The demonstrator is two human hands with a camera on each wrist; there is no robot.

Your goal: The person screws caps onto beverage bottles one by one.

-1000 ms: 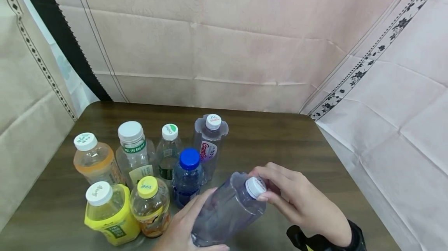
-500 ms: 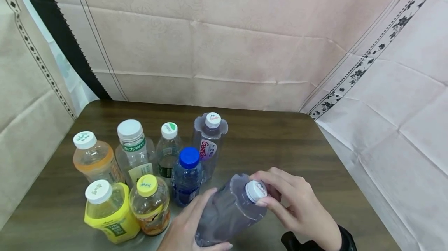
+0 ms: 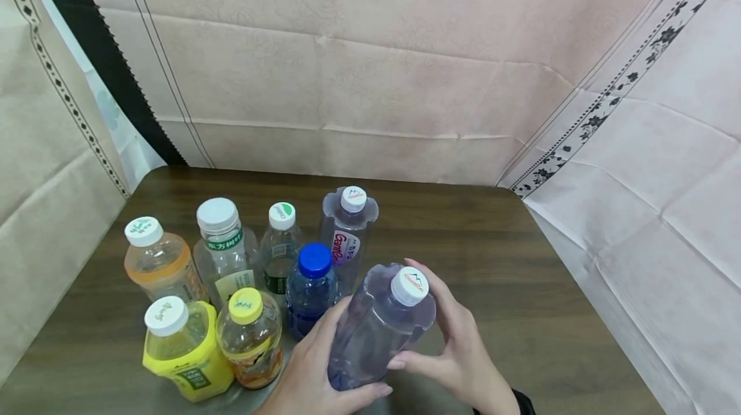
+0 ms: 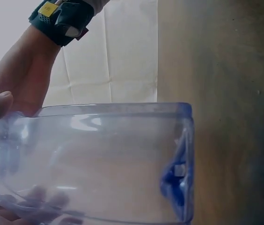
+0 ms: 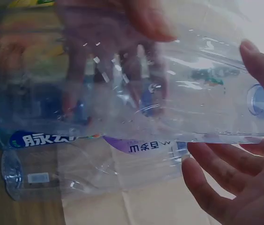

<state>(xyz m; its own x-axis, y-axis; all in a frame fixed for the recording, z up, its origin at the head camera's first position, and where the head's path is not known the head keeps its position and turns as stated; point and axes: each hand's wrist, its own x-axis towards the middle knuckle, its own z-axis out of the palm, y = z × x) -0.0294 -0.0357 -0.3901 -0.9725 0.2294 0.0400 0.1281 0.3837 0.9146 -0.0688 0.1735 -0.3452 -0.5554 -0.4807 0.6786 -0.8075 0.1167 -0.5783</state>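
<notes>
A clear, purplish plastic bottle (image 3: 376, 328) with a white cap (image 3: 410, 286) is tilted in front of me, its cap end up and to the right. My left hand (image 3: 321, 370) grips its lower body, with the thumb across the near side. Around the bottle's shoulder, below the cap, my right hand (image 3: 457, 344) holds it between thumb and fingers. In the left wrist view the bottle (image 4: 99, 159) lies across the frame, its base toward the right. Through the clear wall of the bottle (image 5: 193, 93), the right wrist view shows the left fingers.
Left of the hands stand several capped bottles: a blue one (image 3: 312, 293), one with a yellow cap (image 3: 251, 344), a yellow-wrapped one (image 3: 191, 350) and a tall clear one (image 3: 347, 235) at the back. A brown wooden table (image 3: 492, 248) lies beneath, bordered by pale cloth (image 3: 347, 80).
The right hand has let go of the cap and moved down onto the bottle's shoulder. The bottle has come more upright, its cap top turned toward the head camera.
</notes>
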